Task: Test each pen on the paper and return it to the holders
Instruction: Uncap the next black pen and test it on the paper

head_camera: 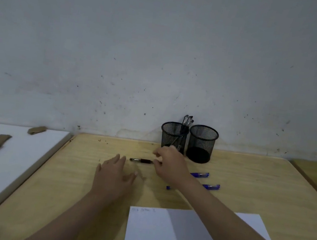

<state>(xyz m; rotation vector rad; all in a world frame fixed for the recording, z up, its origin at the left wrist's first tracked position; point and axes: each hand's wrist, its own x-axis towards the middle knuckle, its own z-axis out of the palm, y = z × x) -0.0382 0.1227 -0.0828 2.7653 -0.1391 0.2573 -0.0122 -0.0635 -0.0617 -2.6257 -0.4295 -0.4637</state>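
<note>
- The right hand (170,164) reaches over the wooden table (78,180), its curled fingers at the right end of a black pen (142,160) that lies flat and crosswise; whether they have closed on the pen or only touch it I cannot tell — the picture is blurred there.
- The left hand (113,176) hovers just left of the pen, fingers straight and spread, holding nothing.
- Two black mesh holders stand side by side at the wall: the left holder (173,136) has a few dark pens in it, the right holder (202,143) shows none.
- Two blue pens (200,174) (211,186) lie on the table right of the right forearm.
- The paper (159,233) lies at the near edge, faint writing at its top left corner.
</note>
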